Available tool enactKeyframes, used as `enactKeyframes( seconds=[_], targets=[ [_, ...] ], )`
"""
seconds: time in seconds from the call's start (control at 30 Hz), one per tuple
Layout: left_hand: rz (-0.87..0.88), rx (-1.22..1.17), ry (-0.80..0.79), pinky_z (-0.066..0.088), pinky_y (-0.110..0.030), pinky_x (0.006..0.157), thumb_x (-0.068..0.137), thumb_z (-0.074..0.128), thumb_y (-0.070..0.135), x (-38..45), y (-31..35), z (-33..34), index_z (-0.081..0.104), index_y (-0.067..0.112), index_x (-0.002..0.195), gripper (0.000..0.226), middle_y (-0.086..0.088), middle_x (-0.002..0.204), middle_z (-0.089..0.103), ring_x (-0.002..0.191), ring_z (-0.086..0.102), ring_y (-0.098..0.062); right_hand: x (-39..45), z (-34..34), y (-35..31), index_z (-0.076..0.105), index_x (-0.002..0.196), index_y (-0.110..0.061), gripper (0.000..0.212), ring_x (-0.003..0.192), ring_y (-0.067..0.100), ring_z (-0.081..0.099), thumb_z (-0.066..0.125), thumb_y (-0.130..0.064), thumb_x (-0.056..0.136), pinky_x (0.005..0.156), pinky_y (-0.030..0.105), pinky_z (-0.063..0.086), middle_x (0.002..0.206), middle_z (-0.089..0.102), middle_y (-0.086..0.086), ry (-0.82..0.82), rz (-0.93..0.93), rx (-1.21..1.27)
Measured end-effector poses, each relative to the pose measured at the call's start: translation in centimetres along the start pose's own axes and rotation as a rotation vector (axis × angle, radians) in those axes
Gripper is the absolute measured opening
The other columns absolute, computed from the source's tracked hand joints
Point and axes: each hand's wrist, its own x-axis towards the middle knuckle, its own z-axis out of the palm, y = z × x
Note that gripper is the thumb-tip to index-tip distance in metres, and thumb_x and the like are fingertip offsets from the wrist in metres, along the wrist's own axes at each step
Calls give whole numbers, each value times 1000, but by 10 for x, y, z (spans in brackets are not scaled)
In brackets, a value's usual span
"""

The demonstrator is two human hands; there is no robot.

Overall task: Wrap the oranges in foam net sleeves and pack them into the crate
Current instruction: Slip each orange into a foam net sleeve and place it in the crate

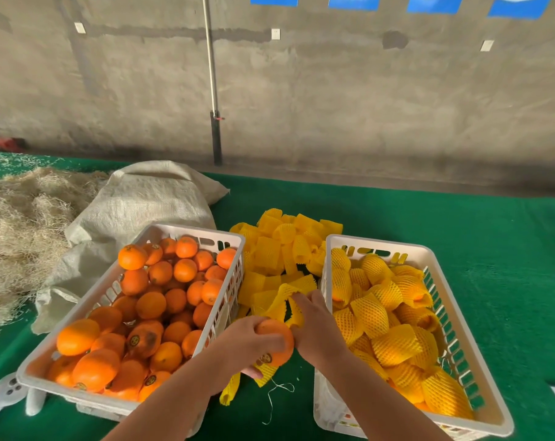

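My left hand (244,345) grips a bare orange (277,342) low between the two crates. My right hand (317,326) is just right of it, fingers pinching a yellow foam net sleeve (285,297) lifted from the pile of sleeves (282,246) on the green table. The white crate on the left (187,230) is full of unwrapped oranges (152,303). The white crate on the right (378,243) holds several oranges wrapped in yellow sleeves (394,342).
A grey woven sack (142,202) lies behind the left crate, with a heap of straw (21,224) at far left. A white controller (5,393) sits at the lower left. Loose sleeves (230,388) and a string lie near the front edge. A concrete wall stands behind.
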Motion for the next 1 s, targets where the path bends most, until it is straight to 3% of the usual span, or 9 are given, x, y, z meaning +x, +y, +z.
enactKeyframes(
  seconds=[0.1, 0.27, 0.37, 0.43, 0.57, 0.63, 0.77, 0.9, 1.0],
  targets=[
    [-130, -494, -14, 59, -30, 62, 57, 89, 43, -2, -3, 0, 58, 29, 121, 72, -13, 128, 57, 104, 64, -28, -11, -3, 3, 41, 151, -32, 61, 98, 12, 53, 70, -23, 97, 70, 14, 47, 136, 39, 0, 0, -55, 7],
    [-175, -990, 47, 57, -32, 52, 59, 91, 35, -5, 0, 12, 58, 21, 122, 73, -21, 110, 64, 70, 68, -29, -29, 2, -3, 38, 149, -35, 61, 98, 11, 51, 66, -20, 97, 72, 12, 43, 131, 39, -1, 21, -70, 23],
    [-138, -950, 172, 59, -33, 59, 58, 94, 40, -4, -3, 25, 61, 22, 114, 67, -18, 113, 69, 85, 74, -31, -36, 9, -11, 45, 141, -35, 53, 101, 12, 55, 69, -22, 96, 84, 17, 50, 125, 45, -1, 50, -59, 82],
    [-88, -716, 261, 60, -31, 62, 65, 92, 47, -3, -8, 34, 64, 23, 111, 60, -14, 110, 70, 92, 75, -28, -38, 11, -14, 45, 142, -35, 55, 107, 14, 59, 74, -29, 95, 89, 20, 53, 126, 47, -3, 62, -55, 104],
    [28, -411, 400, 62, -27, 60, 75, 86, 55, -5, -13, 43, 64, 32, 100, 40, -5, 98, 73, 76, 76, -16, -39, 14, -16, 38, 146, -32, 65, 119, 18, 61, 76, -37, 94, 96, 25, 55, 136, 44, -3, 51, -65, 111],
    [80, -316, 430, 62, -26, 59, 71, 84, 61, -7, -15, 43, 63, 35, 101, 45, -2, 103, 70, 81, 75, -17, -40, 15, -15, 33, 148, -31, 71, 123, 20, 60, 76, -41, 93, 99, 27, 56, 143, 41, -2, 30, -79, 98],
    [147, -108, 486, 64, -28, 66, 71, 80, 72, -6, -19, 41, 64, 21, 128, 78, 0, 134, 51, 112, 63, -22, -39, 15, -17, 31, 151, -27, 77, 127, 26, 60, 75, -48, 92, 101, 34, 57, 152, 37, 4, 9, -85, 66],
    [158, -350, 334, 66, -36, 75, 57, 84, 74, -16, -14, 30, 67, 32, 112, 71, 2, 120, 64, 107, 68, -18, -44, 11, -24, 30, 151, -26, 72, 122, 24, 63, 73, -45, 95, 97, 31, 58, 149, 39, 2, 45, -124, 79],
    [115, -634, 102, 61, -48, 93, 69, 93, 50, -22, -19, 20, 73, 30, 115, 54, -3, 127, 66, 118, 65, -24, -47, 3, -28, 30, 154, -26, 77, 125, 24, 60, 75, -43, 94, 99, 31, 57, 149, 40, 2, 58, -118, 89]
  ],
)
